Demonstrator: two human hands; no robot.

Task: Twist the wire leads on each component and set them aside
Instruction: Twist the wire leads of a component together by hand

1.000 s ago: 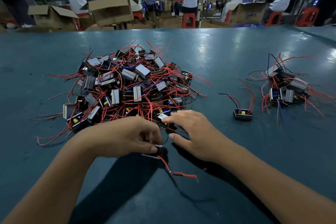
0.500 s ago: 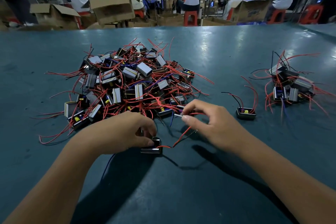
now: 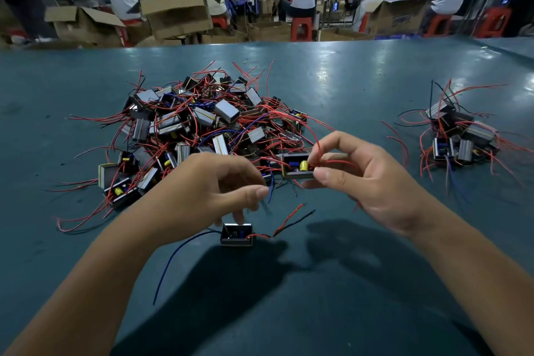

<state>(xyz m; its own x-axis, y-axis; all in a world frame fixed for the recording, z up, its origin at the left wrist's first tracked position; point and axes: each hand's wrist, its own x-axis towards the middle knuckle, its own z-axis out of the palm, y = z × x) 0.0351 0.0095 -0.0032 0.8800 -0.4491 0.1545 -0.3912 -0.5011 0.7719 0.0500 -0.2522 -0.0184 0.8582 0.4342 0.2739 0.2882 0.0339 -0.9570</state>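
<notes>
Step in hand: lead twisting. The right hand [image 3: 372, 182] grips a component [image 3: 297, 167] raised just in front of the unsorted pile [image 3: 208, 130]. The left hand [image 3: 213, 185] pinches its blue lead [image 3: 270, 193]. Another component [image 3: 236, 235] lies on the tabletop [image 3: 346, 283] below. Next move likely requires gathering paired leads.

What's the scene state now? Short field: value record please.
surface: teal table
right hand: holds a component lifted above the table, red lead by the fingers
left hand: fingers curled, seemingly pinching a blue lead; blurred
loose component: flat on the table below the left hand, not gripped; blue, red and black leads trail from it
large pile: centre-left, tangled red leads
small pile: far right
background: seated workers, cardboard boxes
</notes>
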